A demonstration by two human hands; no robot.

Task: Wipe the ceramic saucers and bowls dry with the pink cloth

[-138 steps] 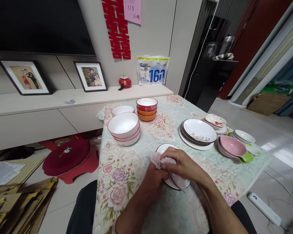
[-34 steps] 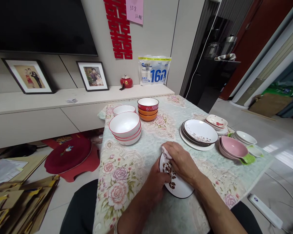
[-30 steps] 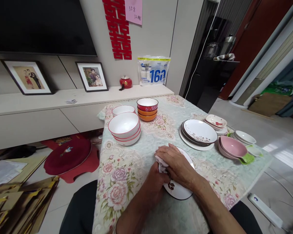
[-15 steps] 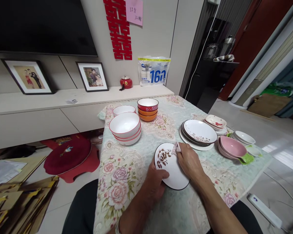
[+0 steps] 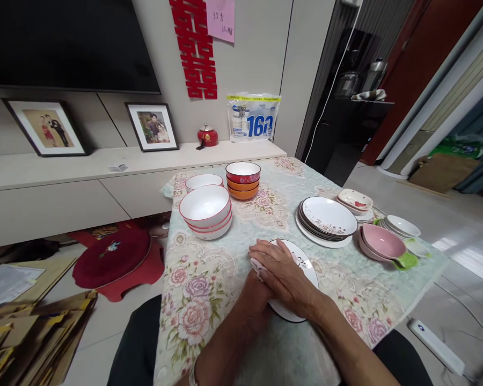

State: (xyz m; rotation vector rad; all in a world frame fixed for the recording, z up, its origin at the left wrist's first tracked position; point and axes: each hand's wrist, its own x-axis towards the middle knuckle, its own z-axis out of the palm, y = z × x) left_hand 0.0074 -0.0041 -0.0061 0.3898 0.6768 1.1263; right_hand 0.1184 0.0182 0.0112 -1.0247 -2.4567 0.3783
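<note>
A white plate with a dark rim and brown flower pattern [image 5: 307, 266] is tilted up above the tablecloth in front of me. My left hand [image 5: 254, 294] grips its left edge, with most of the fingers hidden by the other hand. My right hand [image 5: 286, 280] lies across the plate's face, its fingers reaching over to the left edge and covering part of my left hand. Under the right fingers a small pale cloth [image 5: 258, 267] pokes out at the plate's left edge.
Stacked plates [image 5: 329, 216] stand right of my hands, beside pink bowls [image 5: 382, 242], patterned square dishes [image 5: 356, 199] and small white bowls [image 5: 402, 225]. Red-rimmed white bowls [image 5: 206, 206] and a red and orange bowl stack [image 5: 243, 179] stand left and behind. A red stool [image 5: 112, 257] is left of the table.
My right hand has wiped with the cloth from the plate's upper right edge across to its left edge. The plate has turned a little, its flower pattern now mostly covered.
</note>
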